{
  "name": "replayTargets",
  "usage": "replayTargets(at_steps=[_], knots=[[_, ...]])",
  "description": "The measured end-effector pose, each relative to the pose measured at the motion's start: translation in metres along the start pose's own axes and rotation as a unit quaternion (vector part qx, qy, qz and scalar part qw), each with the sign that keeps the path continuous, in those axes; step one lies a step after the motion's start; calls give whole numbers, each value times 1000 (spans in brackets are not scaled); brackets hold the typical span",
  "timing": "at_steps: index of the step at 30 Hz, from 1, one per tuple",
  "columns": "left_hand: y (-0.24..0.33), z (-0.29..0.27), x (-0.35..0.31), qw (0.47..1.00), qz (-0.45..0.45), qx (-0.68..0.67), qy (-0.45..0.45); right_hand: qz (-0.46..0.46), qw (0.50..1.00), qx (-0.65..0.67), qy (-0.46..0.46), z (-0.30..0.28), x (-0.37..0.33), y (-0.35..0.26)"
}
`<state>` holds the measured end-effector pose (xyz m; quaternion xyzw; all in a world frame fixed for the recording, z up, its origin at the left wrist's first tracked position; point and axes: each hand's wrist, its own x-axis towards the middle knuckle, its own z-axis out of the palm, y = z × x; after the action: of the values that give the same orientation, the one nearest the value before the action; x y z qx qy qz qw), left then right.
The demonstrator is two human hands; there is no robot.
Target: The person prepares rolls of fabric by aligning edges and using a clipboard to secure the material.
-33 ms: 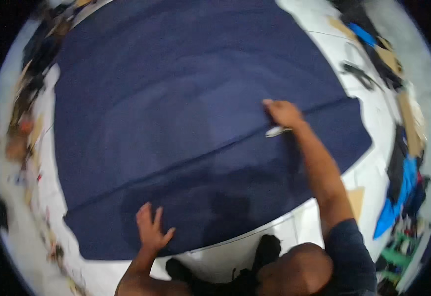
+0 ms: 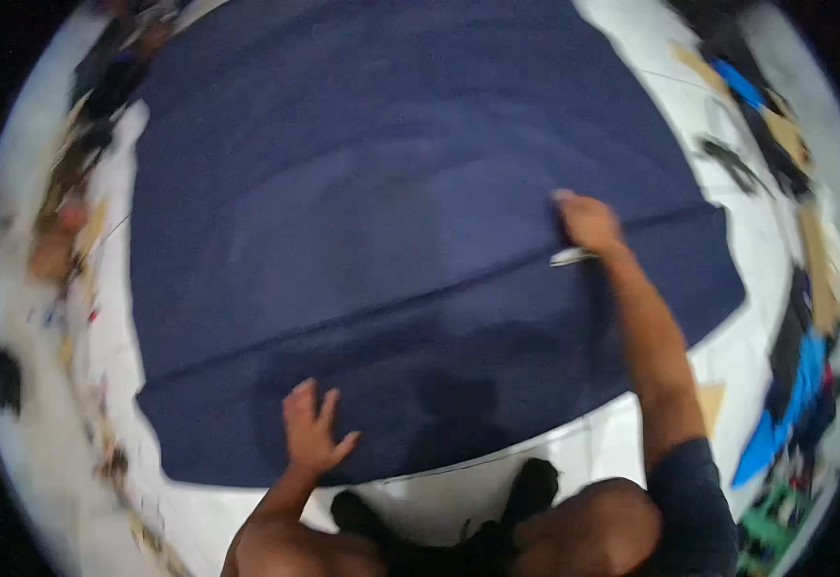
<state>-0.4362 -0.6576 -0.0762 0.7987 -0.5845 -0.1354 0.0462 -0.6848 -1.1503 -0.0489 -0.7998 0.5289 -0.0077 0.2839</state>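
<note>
A large dark navy cloth (image 2: 362, 212) lies spread over the white floor, with a crease or fold line running slantwise across it from lower left to upper right. My left hand (image 2: 312, 433) rests, fingers spread, on the near strip of cloth below that line, holding nothing. My right arm reaches farther out, and my right hand (image 2: 590, 226) is on the cloth at the crease, its fingers curled. From beneath its lower side juts a small, pale, narrow object (image 2: 572, 257); its kind is hidden and blurred.
My feet (image 2: 535, 486) and bent knees are at the cloth's near edge. At the right lie a dark tool-like thing (image 2: 728, 162), brown card strips (image 2: 819, 269), blue cloth (image 2: 790, 409) and a green crate (image 2: 776, 514). Blurred clutter (image 2: 59, 245) lines the left side.
The whole view has shifted and turned slightly, so the cloth and both hands appear farther right. Both hands keep their poses, and the pale object stays by the right hand.
</note>
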Motion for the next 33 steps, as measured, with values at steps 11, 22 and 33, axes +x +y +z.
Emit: replayTargets(at_steps=[11, 22, 33], knots=[[1, 12, -13, 996, 1, -67, 53, 27, 985, -51, 165, -10, -167, 47], [-127, 33, -182, 607, -596, -310, 424, 372, 790, 483, 68, 60, -386, 141], [-124, 39, -204, 369, -561, -695, 257, 346, 776, 504, 154, 62, -390, 167]])
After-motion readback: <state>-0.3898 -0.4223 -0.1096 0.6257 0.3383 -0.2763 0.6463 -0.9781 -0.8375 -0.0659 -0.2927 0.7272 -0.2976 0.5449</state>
